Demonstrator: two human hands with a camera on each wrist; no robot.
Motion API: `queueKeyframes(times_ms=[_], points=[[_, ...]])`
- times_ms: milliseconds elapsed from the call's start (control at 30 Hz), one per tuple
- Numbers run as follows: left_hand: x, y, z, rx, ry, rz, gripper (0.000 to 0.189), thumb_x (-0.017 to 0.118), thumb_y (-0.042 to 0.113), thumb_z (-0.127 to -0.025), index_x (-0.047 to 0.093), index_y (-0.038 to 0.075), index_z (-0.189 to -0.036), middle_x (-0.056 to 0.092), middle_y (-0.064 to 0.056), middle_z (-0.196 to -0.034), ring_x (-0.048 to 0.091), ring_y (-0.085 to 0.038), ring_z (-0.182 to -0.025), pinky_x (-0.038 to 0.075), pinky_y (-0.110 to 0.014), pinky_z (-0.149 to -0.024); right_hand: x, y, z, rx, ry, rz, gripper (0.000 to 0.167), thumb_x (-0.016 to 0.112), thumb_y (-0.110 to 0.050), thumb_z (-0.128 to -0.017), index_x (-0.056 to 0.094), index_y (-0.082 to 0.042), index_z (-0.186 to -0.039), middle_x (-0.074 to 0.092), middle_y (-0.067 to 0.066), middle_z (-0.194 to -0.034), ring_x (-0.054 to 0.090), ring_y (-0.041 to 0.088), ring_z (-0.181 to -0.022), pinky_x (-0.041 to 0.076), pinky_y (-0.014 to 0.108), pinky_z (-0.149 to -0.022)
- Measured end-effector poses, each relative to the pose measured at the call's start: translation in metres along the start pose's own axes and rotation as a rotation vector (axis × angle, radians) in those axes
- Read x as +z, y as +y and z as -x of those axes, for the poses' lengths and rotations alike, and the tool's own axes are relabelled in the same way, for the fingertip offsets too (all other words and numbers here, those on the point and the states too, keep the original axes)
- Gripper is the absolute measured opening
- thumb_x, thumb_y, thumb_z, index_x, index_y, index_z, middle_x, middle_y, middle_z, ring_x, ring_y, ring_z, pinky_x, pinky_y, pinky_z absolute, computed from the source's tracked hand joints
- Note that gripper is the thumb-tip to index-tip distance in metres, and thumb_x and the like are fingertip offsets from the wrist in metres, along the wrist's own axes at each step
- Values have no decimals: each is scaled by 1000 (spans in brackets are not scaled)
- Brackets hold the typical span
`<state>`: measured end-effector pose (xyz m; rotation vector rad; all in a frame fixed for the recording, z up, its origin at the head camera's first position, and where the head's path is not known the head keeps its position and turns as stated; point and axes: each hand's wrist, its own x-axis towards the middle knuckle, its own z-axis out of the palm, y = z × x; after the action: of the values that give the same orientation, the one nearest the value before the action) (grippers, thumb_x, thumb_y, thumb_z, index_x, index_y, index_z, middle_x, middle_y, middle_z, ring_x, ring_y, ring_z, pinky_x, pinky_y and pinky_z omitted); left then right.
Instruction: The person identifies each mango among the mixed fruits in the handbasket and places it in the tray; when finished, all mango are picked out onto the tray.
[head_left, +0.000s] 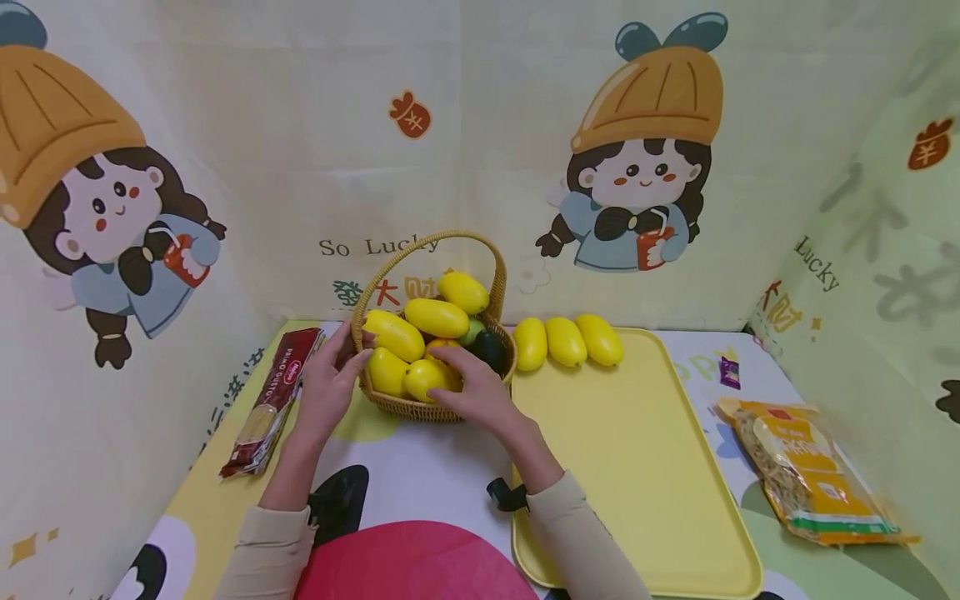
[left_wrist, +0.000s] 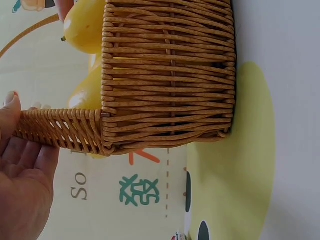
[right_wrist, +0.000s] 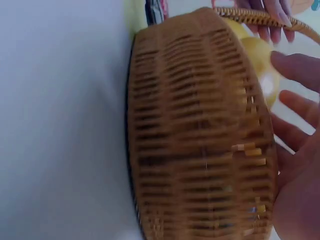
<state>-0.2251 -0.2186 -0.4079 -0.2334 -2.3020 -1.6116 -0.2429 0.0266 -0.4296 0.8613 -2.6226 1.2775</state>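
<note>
A wicker basket point(head_left: 420, 410) with a tall arched handle point(head_left: 457, 236) holds several yellow mangoes point(head_left: 437, 318), a dark green fruit point(head_left: 491, 352), a lighter green one point(head_left: 472, 332) and a partly covered orange one. My left hand point(head_left: 327, 383) grips the left foot of the handle, thumb on the near side and fingers behind, as the left wrist view shows. Over the basket's front rim reaches my right hand point(head_left: 480, 390), its thumb and fingers spread around the front mango point(head_left: 426, 380). In the right wrist view its fingers point(right_wrist: 300, 105) look loosely bent and apart.
Three yellow mangoes point(head_left: 566, 342) lie in a row at the back of a yellow tray point(head_left: 622, 467), right of the basket. A red pasta packet point(head_left: 273, 400) lies left. Farther right are a small purple packet point(head_left: 729, 372) and an orange bag point(head_left: 810, 471). Patterned cloth walls stand behind.
</note>
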Motion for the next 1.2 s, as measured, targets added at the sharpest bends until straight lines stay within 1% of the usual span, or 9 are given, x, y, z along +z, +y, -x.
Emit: queueKeyframes(times_ms=[167, 300, 367, 467, 600, 767, 867, 1000, 1200], points=[[0, 1, 1, -9, -5, -4, 52, 57, 17, -101, 42, 24, -150, 62, -7, -130, 58, -15, -122, 47, -6, -94, 6, -6, -3, 57, -47, 99, 60, 71, -37, -86, 53, -26, -143, 57, -5, -141, 50, 19, -131, 44, 44, -112], [0, 1, 0, 6, -13, -6, 53, 57, 16, -101, 42, 20, -151, 62, -9, -130, 58, -17, -123, 47, -5, -94, 7, -6, -2, 82, -73, 132, 64, 72, -39, -84, 51, -31, -144, 54, -7, -143, 46, 18, -133, 45, 45, -109], [1, 1, 0, 14, -16, -2, 53, 57, 16, -101, 42, 19, -151, 62, -10, -130, 58, -18, -123, 47, -5, -94, 6, -6, -2, 72, -67, 136, 63, 72, -39, -83, 53, -31, -143, 55, -5, -141, 47, 18, -129, 47, 44, -106], [0, 0, 1, 13, -13, -3, 52, 57, 19, -101, 42, 21, -151, 62, -8, -128, 59, -16, -121, 47, -6, -94, 5, -6, -2, 54, -47, 121, 60, 73, -37, -81, 58, -27, -138, 56, -3, -132, 50, 18, -118, 49, 41, -99], [0, -2, 2, 8, 2, -28, 51, 58, 23, -101, 43, 23, -150, 63, -7, -127, 59, -16, -119, 47, -6, -94, 4, -6, -2, 47, -45, 108, 56, 75, -35, -79, 62, -25, -132, 55, -1, -123, 52, 16, -106, 49, 35, -94], [0, -2, 2, 17, 4, -41, 52, 57, 25, -101, 43, 22, -150, 63, -8, -127, 59, -17, -118, 48, -7, -95, 2, -5, -3, 40, -45, 117, 51, 74, -33, -79, 62, -24, -127, 60, -5, -123, 52, 16, -107, 49, 34, -93], [0, -1, 1, 16, 3, -37, 52, 57, 24, -101, 42, 22, -150, 63, -8, -127, 59, -17, -119, 47, -7, -95, 1, -4, -4, 28, -32, 108, 49, 75, -32, -78, 61, -23, -124, 63, -7, -122, 51, 16, -107, 48, 34, -93], [0, -1, 1, 11, 2, -26, 51, 57, 23, -101, 43, 23, -150, 63, -7, -127, 59, -17, -120, 47, -6, -96, -1, -4, -3, 28, -20, 56, 48, 75, -31, -78, 61, -25, -123, 59, -7, -122, 52, 14, -108, 50, 33, -94], [-1, -1, 2, 21, -8, -14, 52, 57, 21, -101, 42, 22, -151, 63, -8, -127, 59, -16, -120, 47, -7, -95, -6, -3, 0, 66, 2, -148, 51, 80, -25, -79, 63, -22, -127, 57, -4, -128, 53, 16, -112, 50, 38, -100]])
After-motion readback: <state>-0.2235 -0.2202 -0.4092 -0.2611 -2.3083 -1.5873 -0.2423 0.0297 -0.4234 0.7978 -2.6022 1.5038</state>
